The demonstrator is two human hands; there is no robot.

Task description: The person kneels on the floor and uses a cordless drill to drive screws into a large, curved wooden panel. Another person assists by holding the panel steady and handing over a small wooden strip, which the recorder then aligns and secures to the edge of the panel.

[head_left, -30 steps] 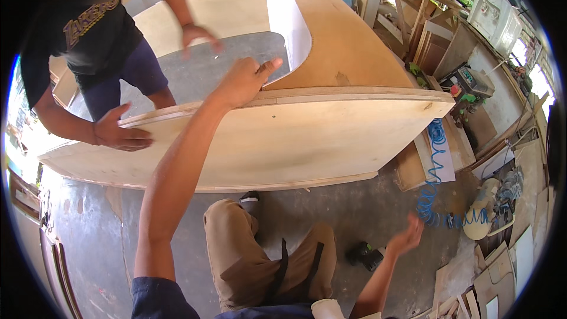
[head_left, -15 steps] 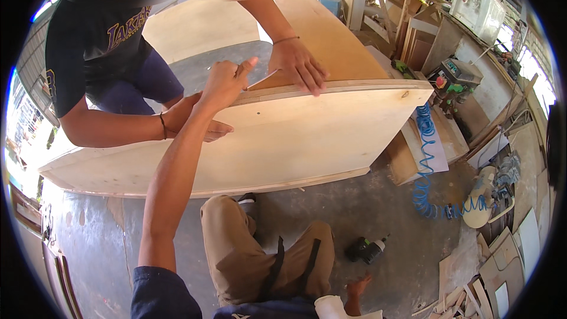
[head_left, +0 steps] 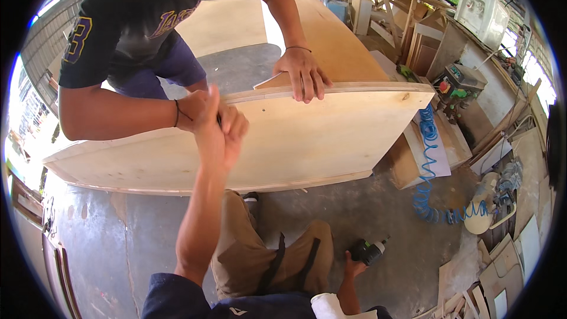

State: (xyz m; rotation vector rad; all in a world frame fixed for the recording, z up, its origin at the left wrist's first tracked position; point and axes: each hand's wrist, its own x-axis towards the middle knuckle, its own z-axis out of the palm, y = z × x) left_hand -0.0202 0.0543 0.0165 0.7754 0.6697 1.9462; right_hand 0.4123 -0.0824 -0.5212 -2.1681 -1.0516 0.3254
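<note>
My left hand (head_left: 220, 133) is raised in front of the top edge of a large pale plywood panel (head_left: 319, 136), beside a co-worker's hand. Its thumb points up and its fingers are curled; a small dark thing shows among them, too little of it to name. Low on the right, my right hand (head_left: 354, 267) closes on a black and green cordless drill (head_left: 372, 253) on the grey floor beside my knee. The co-worker's other hand (head_left: 304, 77) lies flat over the panel's top edge.
The co-worker (head_left: 118, 41) leans over the plywood piece from the far side. A coiled blue air hose (head_left: 424, 189) runs down to a cream compressor (head_left: 481, 201). A bench drill (head_left: 458, 80) and a white water dispenser (head_left: 479, 12) stand at right. Wood offcuts (head_left: 466, 304) lie lower right.
My left hand has come down and slightly left from the panel's top edge. My right hand has reached the drill and closed on it. The co-worker has shifted to the right.
</note>
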